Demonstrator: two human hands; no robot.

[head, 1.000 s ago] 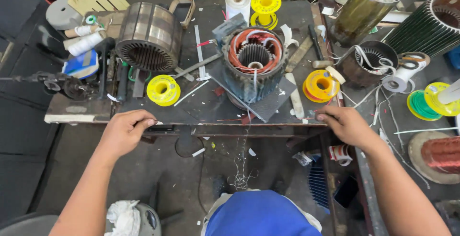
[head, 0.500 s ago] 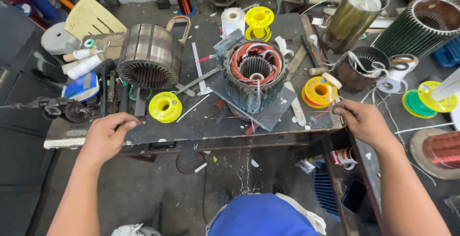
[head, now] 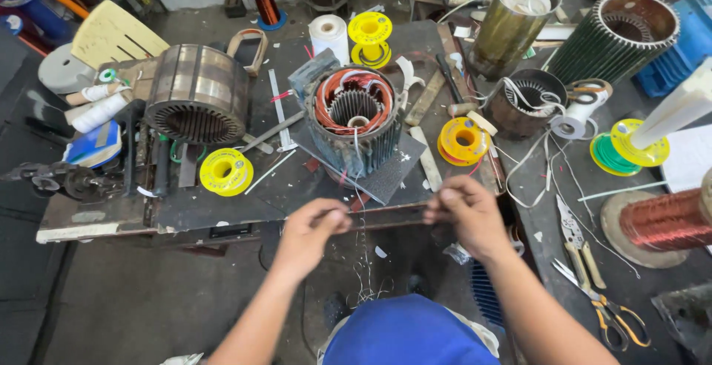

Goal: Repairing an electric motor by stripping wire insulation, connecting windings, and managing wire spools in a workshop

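Note:
A motor stator (head: pixel 354 124) with red-brown copper windings stands on a dark mat at the middle of the low workbench (head: pixel 185 213). My left hand (head: pixel 315 233) and my right hand (head: pixel 466 213) are in front of it at the bench's near edge, both with fingers pinched. A thin pale thread (head: pixel 361 209) hangs down from the stator and runs between my hands; each hand seems to grip it. Loose thread ends (head: pixel 365 285) dangle below, above my blue-clad lap.
A bare stator core (head: pixel 194 94) lies at the left, with yellow spools (head: pixel 226 172) (head: pixel 461 141) (head: pixel 369 35) around the stator. Another wound stator (head: pixel 528 98), a finned housing (head: pixel 615 35), a copper wire coil (head: pixel 667 220), pliers (head: pixel 572 225) and scissors (head: pixel 612 313) are at the right.
Both hands left the bench's outer edges and came together in front of the stator, fingers now pinched. The view has shifted closer to the bench.

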